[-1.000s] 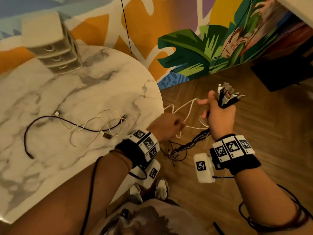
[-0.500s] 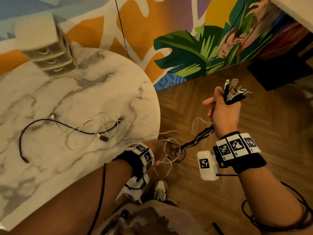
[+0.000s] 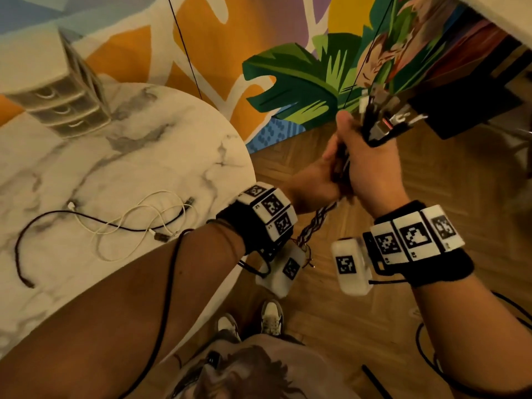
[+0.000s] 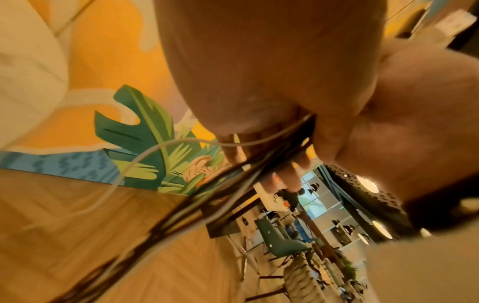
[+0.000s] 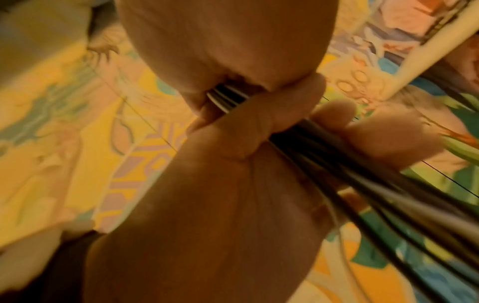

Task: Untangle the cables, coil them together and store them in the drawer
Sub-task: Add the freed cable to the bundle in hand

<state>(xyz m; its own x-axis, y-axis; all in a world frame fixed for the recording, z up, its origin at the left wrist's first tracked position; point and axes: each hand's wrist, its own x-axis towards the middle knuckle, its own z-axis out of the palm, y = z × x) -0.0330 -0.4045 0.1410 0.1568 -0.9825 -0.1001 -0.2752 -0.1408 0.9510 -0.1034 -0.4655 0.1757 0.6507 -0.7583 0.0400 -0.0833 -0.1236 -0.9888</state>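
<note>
My right hand (image 3: 371, 168) is raised over the floor and grips a bundle of black and white cables (image 3: 313, 223), the plugs (image 3: 385, 116) sticking out above the fist. In the right wrist view my fingers (image 5: 261, 121) curl round the black strands (image 5: 362, 180). Just left of it, my left hand (image 3: 313, 182) grips the same bundle (image 4: 212, 201) right under the right fist. The twisted strands hang down between my wrists. A black cable (image 3: 40, 228) and a white cable (image 3: 138, 223) lie tangled on the marble table (image 3: 129, 156). A small drawer unit (image 3: 54, 102) stands at the table's far left.
A painted mural wall (image 3: 259, 53) runs behind the table. A dark box (image 3: 466, 110) sits on the wooden floor (image 3: 431, 182) at the right. My shoes (image 3: 270, 318) are below, close to the table's edge.
My right hand has lifted the bundle higher and further away. My left hand has come up from low beside the table's edge and taken hold of the bundle just under the right fist.
</note>
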